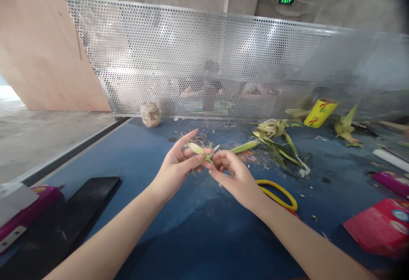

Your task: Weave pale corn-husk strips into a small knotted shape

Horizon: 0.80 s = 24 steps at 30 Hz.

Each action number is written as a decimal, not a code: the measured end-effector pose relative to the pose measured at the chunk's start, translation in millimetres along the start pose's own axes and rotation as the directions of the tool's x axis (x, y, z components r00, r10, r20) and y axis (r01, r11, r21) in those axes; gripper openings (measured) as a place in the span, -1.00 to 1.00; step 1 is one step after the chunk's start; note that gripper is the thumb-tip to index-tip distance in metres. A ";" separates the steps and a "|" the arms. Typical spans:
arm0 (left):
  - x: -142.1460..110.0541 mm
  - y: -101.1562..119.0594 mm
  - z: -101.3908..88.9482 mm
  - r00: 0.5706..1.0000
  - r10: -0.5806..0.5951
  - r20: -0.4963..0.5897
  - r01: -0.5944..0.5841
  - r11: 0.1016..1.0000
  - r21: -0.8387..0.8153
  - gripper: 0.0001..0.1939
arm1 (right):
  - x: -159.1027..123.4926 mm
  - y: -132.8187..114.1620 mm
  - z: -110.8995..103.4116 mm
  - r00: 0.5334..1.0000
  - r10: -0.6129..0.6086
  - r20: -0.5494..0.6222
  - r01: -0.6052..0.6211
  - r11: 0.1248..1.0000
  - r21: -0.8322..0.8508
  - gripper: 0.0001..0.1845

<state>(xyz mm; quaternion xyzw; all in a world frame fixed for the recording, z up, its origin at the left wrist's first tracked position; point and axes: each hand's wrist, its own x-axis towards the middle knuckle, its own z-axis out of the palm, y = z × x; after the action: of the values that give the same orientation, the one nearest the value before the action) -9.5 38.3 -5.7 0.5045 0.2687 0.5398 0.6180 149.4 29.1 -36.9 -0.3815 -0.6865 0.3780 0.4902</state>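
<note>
Over the middle of the blue table, my left hand [175, 168] pinches a small piece of pale green corn husk [195, 148] between thumb and fingers, its index finger stretched out. My right hand [234, 175] grips the same piece from the other side, with fingertips close to its green middle. Behind the right hand a folded green husk strip [246, 147] points right; whether it touches the hand I cannot tell. Curled tan fibres [201, 136] lie just beyond the hands. Beneath my right forearm, yellow-handled scissors [283, 190] are partly covered.
A bunch of husks [271, 129] lies at the back right, near a yellow tube [320, 113] and another husk bundle [347, 127]. A perforated metal screen [179, 58] bounds the far edge. Left are a black flat device [92, 199] and a tan roll [150, 115]; right, a red packet [377, 227].
</note>
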 end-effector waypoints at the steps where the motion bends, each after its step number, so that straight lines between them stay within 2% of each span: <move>1: -0.1 0.2 0.1 1.000 -0.004 -0.009 0.005 1.000 0.014 -0.28 | 0.1 -2.1 0.0 0.998 0.037 0.044 -0.040 0.998 0.055 -0.83; 4: -0.2 0.6 0.6 1.000 -0.020 -0.016 0.020 0.999 0.041 -0.30 | 0.8 -7.2 -1.1 0.989 0.090 0.119 -0.109 0.981 0.163 -0.92; 11: 0.5 -1.5 -0.4 1.000 0.003 0.011 -0.004 0.998 0.062 -0.20 | 4.2 -5.8 -4.1 0.988 0.092 0.125 -0.118 0.968 0.221 -0.93; 15: 0.7 -4.1 -1.2 0.998 -0.019 0.053 0.016 0.998 0.057 -0.17 | 6.3 -2.5 -3.2 0.979 0.136 0.151 -0.180 0.928 0.326 -0.81; 20: 0.4 -3.4 -1.0 0.998 -0.047 0.030 0.044 0.995 0.085 -0.11 | 7.1 -2.6 -4.5 0.972 0.186 0.141 -0.227 0.889 0.398 -0.58; 24: -1.4 -0.8 -0.2 0.996 -0.079 0.040 0.073 0.989 0.131 -0.10 | 6.8 -1.8 -7.0 0.969 0.153 0.193 -0.216 0.906 0.364 -0.73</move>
<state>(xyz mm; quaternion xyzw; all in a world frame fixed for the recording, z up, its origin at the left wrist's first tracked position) -9.7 37.1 -6.8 0.5446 0.3083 0.4859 0.6101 154.3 35.4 -31.0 -0.3102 -0.5974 0.5788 0.4604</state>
